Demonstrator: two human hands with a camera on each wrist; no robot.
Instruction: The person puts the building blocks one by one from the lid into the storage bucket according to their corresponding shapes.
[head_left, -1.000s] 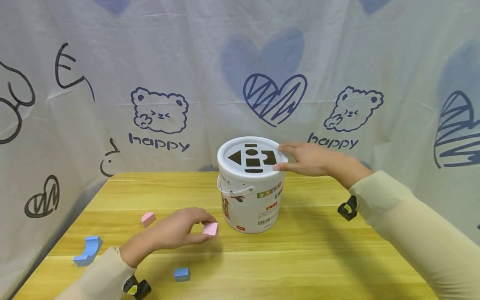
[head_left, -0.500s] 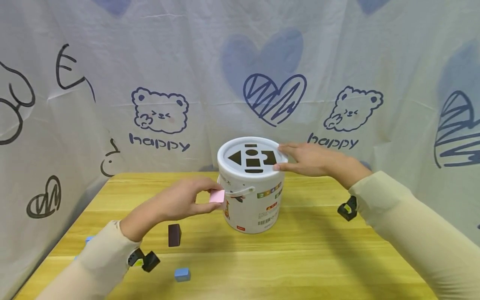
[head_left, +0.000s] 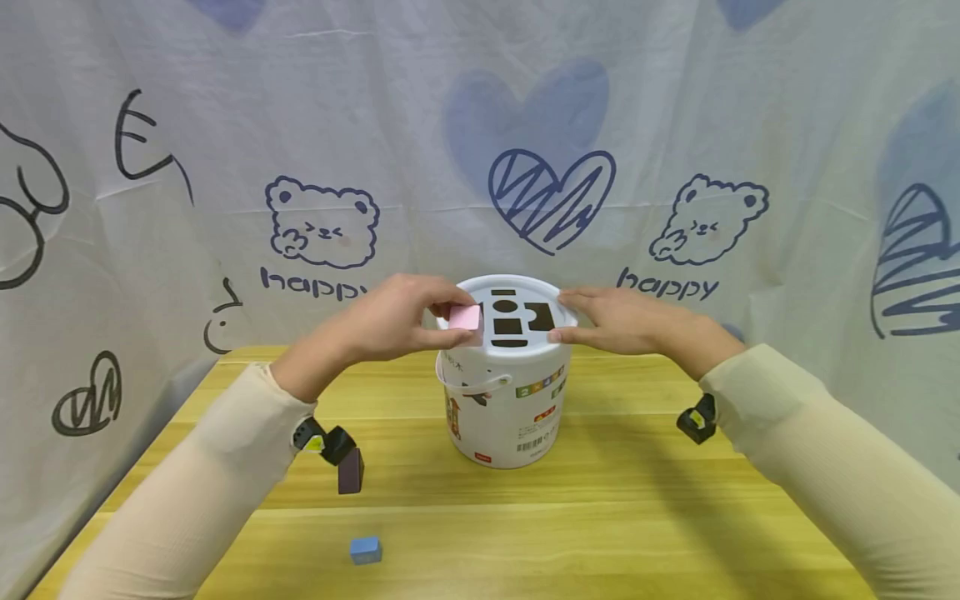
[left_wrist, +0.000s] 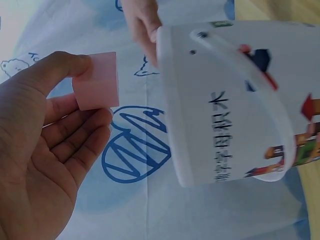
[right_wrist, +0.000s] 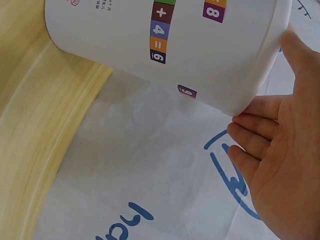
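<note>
My left hand (head_left: 397, 321) pinches a small pink block (head_left: 464, 317) between thumb and fingers, over the left part of the white lid (head_left: 536, 293). The block overlaps the triangular hole there in the head view. Its flat faces show in the left wrist view, where the block (left_wrist: 97, 82) is beside the lid end of the bucket. The white bucket (head_left: 506, 425) stands upright, its lid cut with several shaped holes. My right hand (head_left: 626, 319) rests on the lid's right rim, thumb and fingers spread. In the right wrist view the fingers (right_wrist: 255, 135) of that hand lie relaxed at the rim.
A dark block (head_left: 350, 473) lies on the wooden table (head_left: 637, 517), partly behind the left wrist camera (head_left: 322, 440). Nearer the front is a small blue block (head_left: 365, 550). The bucket's handle (head_left: 480, 387) hangs down its front. A patterned cloth (head_left: 435, 167) hangs behind.
My left hand has lifted the pink block from low beside the bucket up and right, over the lid. Its arm now hides the blocks at left; the dark block became visible. My right hand stays put.
</note>
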